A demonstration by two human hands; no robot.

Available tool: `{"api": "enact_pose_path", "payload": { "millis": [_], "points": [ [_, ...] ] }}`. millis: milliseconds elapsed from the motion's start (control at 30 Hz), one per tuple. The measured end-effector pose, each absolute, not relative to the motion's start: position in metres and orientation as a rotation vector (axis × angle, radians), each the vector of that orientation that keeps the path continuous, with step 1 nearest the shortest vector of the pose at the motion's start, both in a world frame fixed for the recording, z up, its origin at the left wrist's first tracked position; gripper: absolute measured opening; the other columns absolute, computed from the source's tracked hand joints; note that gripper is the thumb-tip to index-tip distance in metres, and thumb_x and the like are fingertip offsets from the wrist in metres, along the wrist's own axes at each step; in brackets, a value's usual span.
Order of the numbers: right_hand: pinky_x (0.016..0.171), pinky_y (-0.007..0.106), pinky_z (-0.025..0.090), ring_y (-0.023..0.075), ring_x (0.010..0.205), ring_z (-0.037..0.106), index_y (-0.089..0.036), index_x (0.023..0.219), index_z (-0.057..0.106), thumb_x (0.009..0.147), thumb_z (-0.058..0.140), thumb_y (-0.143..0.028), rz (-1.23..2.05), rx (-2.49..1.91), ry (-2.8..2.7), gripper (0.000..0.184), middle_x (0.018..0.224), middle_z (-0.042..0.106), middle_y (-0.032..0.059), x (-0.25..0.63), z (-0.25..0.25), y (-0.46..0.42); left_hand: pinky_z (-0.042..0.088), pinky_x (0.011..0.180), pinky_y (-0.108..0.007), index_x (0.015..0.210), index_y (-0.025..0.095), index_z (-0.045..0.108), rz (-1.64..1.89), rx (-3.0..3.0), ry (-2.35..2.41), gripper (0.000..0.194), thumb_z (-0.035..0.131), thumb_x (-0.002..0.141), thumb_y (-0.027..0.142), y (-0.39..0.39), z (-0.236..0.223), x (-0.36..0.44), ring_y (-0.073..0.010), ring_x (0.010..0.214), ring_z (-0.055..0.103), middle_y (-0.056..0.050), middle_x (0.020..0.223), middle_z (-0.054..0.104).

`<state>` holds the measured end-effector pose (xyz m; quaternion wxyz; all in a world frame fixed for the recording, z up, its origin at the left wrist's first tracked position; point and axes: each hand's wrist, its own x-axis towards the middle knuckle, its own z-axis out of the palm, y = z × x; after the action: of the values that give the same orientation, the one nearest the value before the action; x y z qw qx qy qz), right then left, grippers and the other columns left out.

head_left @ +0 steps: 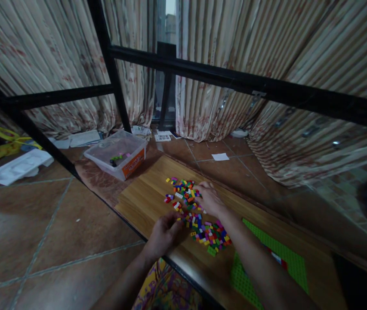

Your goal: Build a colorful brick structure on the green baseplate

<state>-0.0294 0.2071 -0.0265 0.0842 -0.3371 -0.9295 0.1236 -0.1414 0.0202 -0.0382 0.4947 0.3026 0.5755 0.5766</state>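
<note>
Two hands are at one spread of bricks point(207, 232) on one wooden table point(144, 193); the bricks are too many and too small to count, in red, yellow, green, blue, pink, orange and white, lying in two loose clusters that run together between the hands; the left hand point(164, 234) is at the near edge, its fingers curled and the thumb close to them beside a yellow brick, though whether it grips one I cannot tell; the right hand point(209, 198) reaches over the far side of the bricks, palm down with fingers bent, and whether anything is pinched there is hidden; one green plate point(296, 262) lies on the table to the right of the bricks, partly covered by the right forearm, with a few red, white and blue pieces point(278, 257) on it, their number unclear; one dark object point(354, 280) is at the table's right end; past the left end stands one clear bin point(106, 167) with one orange label point(134, 162) and a few small green, pink and dark pieces inside; on the tiled floor are one blank white card point(220, 156), one printed sheet point(163, 137) and one white tray point(18, 165).
</note>
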Motion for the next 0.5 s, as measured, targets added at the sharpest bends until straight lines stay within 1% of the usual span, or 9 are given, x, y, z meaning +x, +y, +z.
{"api": "enact_pose_path", "payload": {
  "millis": [100, 167, 233, 367, 500],
  "points": [
    [0.093, 0.035, 0.040, 0.0231, 0.103, 0.048, -0.019, 0.103, 0.064, 0.079, 0.062, -0.019, 0.380, -0.975, -2.786, 0.025, 0.106, 0.058, 0.0083, -0.023, -0.024, 0.204, 0.033, 0.046, -0.018, 0.082, 0.015, 0.060, 1.427, 0.514, 1.318, 0.021, 0.065, 0.071, 0.032, 0.021, -0.032, -0.142, -0.0073, 0.049, 0.044, 0.004, 0.058, 0.054],
    [0.092, 0.037, 0.041, 0.0240, 0.104, 0.049, -0.018, 0.104, 0.062, 0.080, 0.061, -0.021, 0.393, -0.948, -2.762, 0.023, 0.106, 0.059, 0.0089, -0.017, -0.021, 0.195, 0.032, 0.043, -0.018, 0.081, 0.016, 0.058, 1.442, 0.373, 1.237, 0.020, 0.063, 0.071, 0.032, 0.023, -0.028, -0.141, -0.0078, 0.048, 0.045, 0.004, 0.060, 0.054],
    [0.091, 0.040, 0.042, 0.0246, 0.103, 0.051, -0.020, 0.106, 0.059, 0.082, 0.060, -0.022, 0.448, -0.917, -2.717, 0.023, 0.106, 0.060, 0.0088, -0.009, -0.016, 0.180, 0.031, 0.041, -0.018, 0.081, 0.017, 0.057, 1.447, 0.294, 1.187, 0.022, 0.061, 0.072, 0.036, 0.025, -0.026, -0.139, -0.0087, 0.048, 0.047, 0.002, 0.063, 0.056],
    [0.088, 0.037, 0.045, 0.0213, 0.100, 0.057, -0.025, 0.111, 0.057, 0.084, 0.056, -0.021, 0.749, -0.897, -2.605, 0.027, 0.109, 0.060, 0.0056, 0.005, -0.006, 0.146, 0.027, 0.040, -0.018, 0.080, 0.015, 0.058, 1.438, 0.383, 1.208, 0.034, 0.066, 0.073, 0.047, 0.036, -0.025, -0.130, -0.0060, 0.045, 0.042, 0.004, 0.058, 0.051],
    [0.081, 0.033, 0.050, 0.0179, 0.090, 0.062, -0.026, 0.105, 0.061, 0.079, 0.063, -0.023, 1.125, -0.942, -2.309, 0.026, 0.102, 0.063, 0.0025, 0.015, -0.007, 0.122, 0.032, 0.048, -0.018, 0.076, 0.013, 0.059, 1.461, 0.535, 1.205, 0.037, 0.074, 0.066, 0.045, 0.045, -0.027, -0.119, -0.0052, 0.050, 0.043, 0.004, 0.059, 0.053]
  ]
}}
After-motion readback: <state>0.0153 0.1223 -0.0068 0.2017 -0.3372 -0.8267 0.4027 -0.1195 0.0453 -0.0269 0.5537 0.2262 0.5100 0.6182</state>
